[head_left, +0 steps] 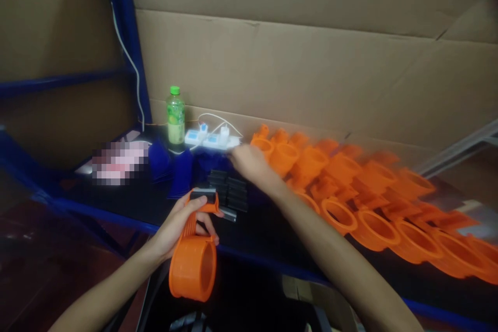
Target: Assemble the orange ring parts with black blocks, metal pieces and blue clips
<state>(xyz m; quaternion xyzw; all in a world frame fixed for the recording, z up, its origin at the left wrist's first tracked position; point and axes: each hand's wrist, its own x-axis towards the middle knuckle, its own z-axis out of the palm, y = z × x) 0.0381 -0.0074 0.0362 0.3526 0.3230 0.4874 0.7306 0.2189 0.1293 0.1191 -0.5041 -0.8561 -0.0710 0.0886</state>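
My left hand (177, 225) is closed around the handle of an orange tape dispenser (190, 270), whose open ring hangs downward. Its thumb lies on a black piece with a toothed metal edge (204, 195) at the dispenser's top. A narrow silver-edged strip (227, 213) shows just right of the left fingers; whether the hand holds it I cannot tell. My right hand (252, 165) is stretched over the back of the table, above dark blue pieces (216, 160). Its fingers are blurred and mostly hidden. Stacked black ridged strips (229, 189) lie between the two hands.
Rows of orange dispensers (342, 166) cover the table's right side. Stacks of blue pieces (181, 172) lie left of the black strips. At the back stand a green-capped bottle (176, 116) and a white power strip (213, 139) with cables. A cardboard wall (295, 72) rises behind.
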